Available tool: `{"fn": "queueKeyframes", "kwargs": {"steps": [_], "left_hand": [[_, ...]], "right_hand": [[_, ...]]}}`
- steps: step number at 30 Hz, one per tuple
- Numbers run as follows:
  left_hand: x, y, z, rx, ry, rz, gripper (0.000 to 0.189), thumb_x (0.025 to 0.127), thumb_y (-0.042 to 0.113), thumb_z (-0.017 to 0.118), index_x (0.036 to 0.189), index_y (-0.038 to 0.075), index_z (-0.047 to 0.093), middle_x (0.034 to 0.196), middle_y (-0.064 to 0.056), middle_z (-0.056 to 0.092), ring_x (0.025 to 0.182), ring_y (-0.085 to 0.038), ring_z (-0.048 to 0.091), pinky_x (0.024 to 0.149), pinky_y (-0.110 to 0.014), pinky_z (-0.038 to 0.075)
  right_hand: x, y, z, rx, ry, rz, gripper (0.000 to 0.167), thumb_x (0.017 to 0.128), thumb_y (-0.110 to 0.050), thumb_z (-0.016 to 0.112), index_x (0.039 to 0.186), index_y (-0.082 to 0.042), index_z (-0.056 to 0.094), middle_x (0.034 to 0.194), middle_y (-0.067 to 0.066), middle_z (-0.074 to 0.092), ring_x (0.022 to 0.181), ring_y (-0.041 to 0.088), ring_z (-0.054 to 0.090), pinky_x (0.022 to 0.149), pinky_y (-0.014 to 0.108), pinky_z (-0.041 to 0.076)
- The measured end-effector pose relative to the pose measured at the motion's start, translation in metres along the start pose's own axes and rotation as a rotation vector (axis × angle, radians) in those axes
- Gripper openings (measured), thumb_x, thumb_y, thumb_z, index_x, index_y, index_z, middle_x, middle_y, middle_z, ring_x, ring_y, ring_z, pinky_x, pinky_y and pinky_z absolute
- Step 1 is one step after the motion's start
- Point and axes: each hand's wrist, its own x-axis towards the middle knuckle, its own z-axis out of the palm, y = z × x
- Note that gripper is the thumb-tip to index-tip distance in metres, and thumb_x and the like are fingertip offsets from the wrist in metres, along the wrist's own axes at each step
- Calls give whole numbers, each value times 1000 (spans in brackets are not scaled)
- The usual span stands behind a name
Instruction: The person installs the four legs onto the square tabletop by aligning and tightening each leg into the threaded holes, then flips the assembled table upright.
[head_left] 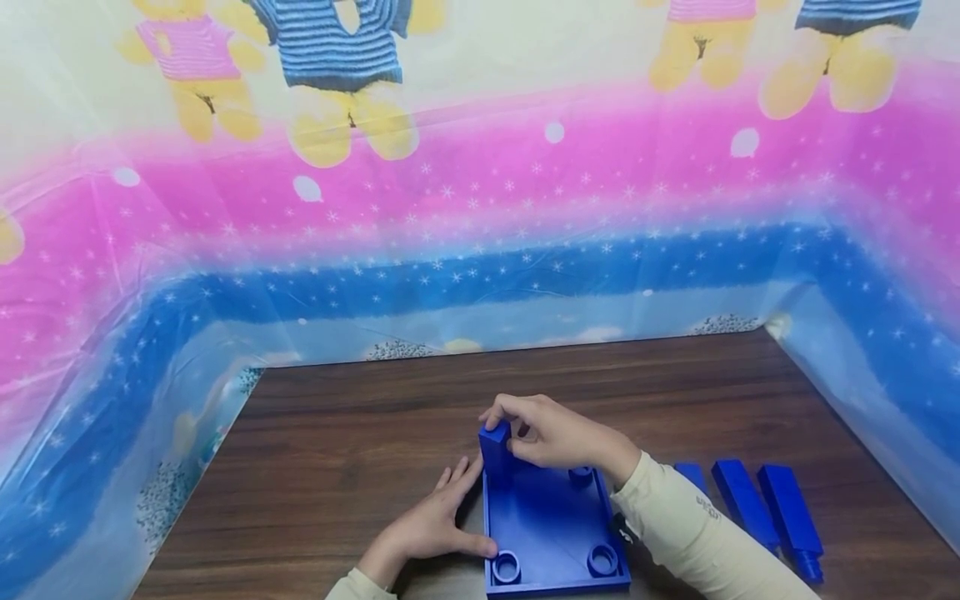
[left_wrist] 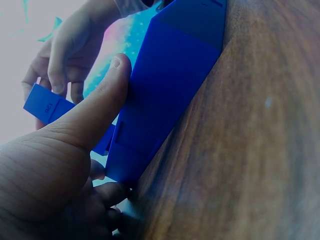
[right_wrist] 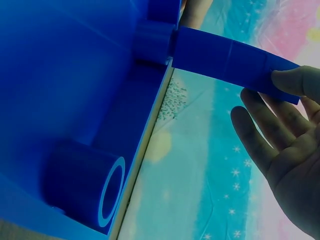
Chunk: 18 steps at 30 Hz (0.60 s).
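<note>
A blue plastic board [head_left: 551,521] with a raised rim and round sockets at its corners lies on the table. Over its far left socket [right_wrist: 152,42] stands a blue square leg [head_left: 495,458], upright, its lower end at the socket. My right hand [head_left: 562,432] pinches the upper end of that leg between thumb and fingers. Along the board's left side rests my left hand [head_left: 435,521], fingers stretched out and apart. Its thumb [left_wrist: 112,90] lies straight against the board near the close left corner.
Three more blue legs lie to the right of the board: one leg [head_left: 790,508] with a narrower threaded end, another leg [head_left: 744,500] beside it, and a third leg [head_left: 690,473] partly hidden by the right sleeve [head_left: 697,525]. A patterned curtain [head_left: 480,275] borders the wooden table [head_left: 360,433].
</note>
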Motion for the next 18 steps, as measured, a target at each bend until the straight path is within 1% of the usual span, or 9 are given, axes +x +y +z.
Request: {"fn": "queueKeyframes", "kwargs": {"steps": [2,5,8,9,10,14,18], "left_hand": [[0,-3,1,1,10,2,121,84,47,89,170,9,13,174,-22,14,157,-53,-3,123,-70,-2],[1,-3,1,11,5,-27,120,84,41,91,170,9,13,175,-20,13,158,-50,-3,124,-69,-1],[0,0,0,12,-1,-49,120,84,37,91,170,7,14,175,-19,12,159,-48,-3,124,-69,-1],[0,0,1,8,3,-53,119,84,39,91,170,9,14,175,-18,12,159,-48,-4,124,-69,-1],[-1,0,1,2,7,-42,120,84,41,91,170,10,14,175,-19,12,159,-50,-3,123,-71,-1],[-3,-2,3,-7,16,-33,121,83,51,88,171,16,14,175,-17,13,158,-49,-4,123,-71,-2],[0,-1,2,0,6,-39,122,83,48,89,171,11,13,175,-19,13,159,-48,-4,123,-70,-3]], "right_hand": [[0,0,0,-3,5,1,29,95,8,60,119,-8,62,141,10,67,99,15,67,87,29,61],[0,0,0,1,9,3,26,96,8,60,118,-7,61,139,14,67,103,17,69,86,28,61],[0,-1,1,12,12,6,25,96,8,60,118,-6,62,137,15,68,108,18,70,84,28,61],[0,-1,1,21,12,9,26,96,8,60,118,-5,62,136,16,68,108,19,70,84,29,62],[0,0,2,29,12,10,26,96,9,60,119,-5,63,136,16,68,108,20,71,83,29,62],[-1,1,4,56,14,7,26,97,9,61,119,-5,62,133,16,68,113,23,71,86,29,62],[-2,2,4,66,23,17,25,97,8,62,119,-5,62,130,15,69,116,27,71,87,26,61]]}}
